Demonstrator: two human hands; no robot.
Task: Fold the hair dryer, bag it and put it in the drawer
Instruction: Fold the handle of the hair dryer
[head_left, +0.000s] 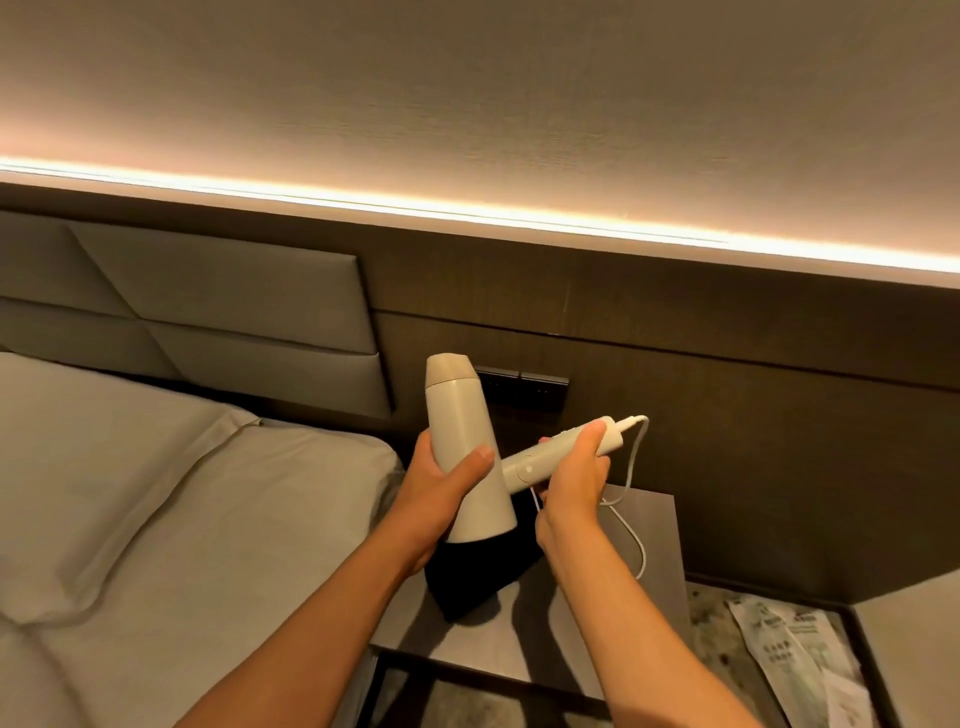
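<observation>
A cream hair dryer (462, 415) is held up above the nightstand (644, 525). My left hand (441, 483) grips its barrel, nozzle end pointing up. My right hand (574, 467) is closed around the handle (530, 465), which sticks out to the right at an angle from the barrel. The white cord (631, 525) hangs from the handle's end and loops down past my right wrist. A black bag (478, 577) lies on the nightstand right under the dryer, partly hidden by my hands.
A bed with grey pillows (156, 467) is on the left, its padded headboard (223, 306) behind. A dark wall switch panel (535, 387) sits behind the dryer. White plastic packets (789, 649) lie on a speckled surface at the lower right.
</observation>
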